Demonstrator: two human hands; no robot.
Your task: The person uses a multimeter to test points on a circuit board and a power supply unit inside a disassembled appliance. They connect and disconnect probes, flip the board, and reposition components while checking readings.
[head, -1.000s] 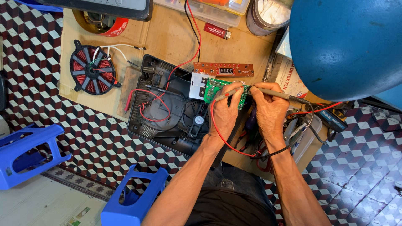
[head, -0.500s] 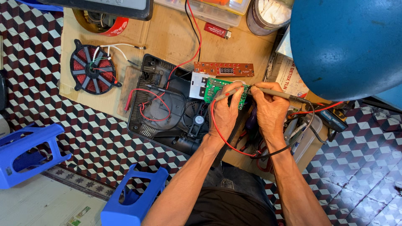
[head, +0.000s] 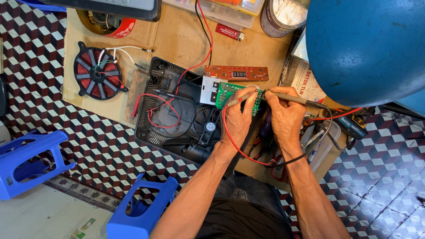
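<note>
Two hands working over one green circuit board (head: 233, 94), sitting on open black appliance casing (head: 177, 115). Left hand (head: 237, 118) pinching red-leaded probe (head: 235, 101); right hand (head: 285, 116) gripping second probe (head: 287, 97) against board. Lying nearby: one copper coil (head: 98, 76), one brown display board (head: 236, 73), two blue stools (head: 26, 161).

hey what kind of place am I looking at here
Probably a small electronics repair spot set up on a tiled floor. An opened black appliance case lies on cardboard beside a copper coil, and the left hand and right hand hold probes to a green circuit board.
</note>
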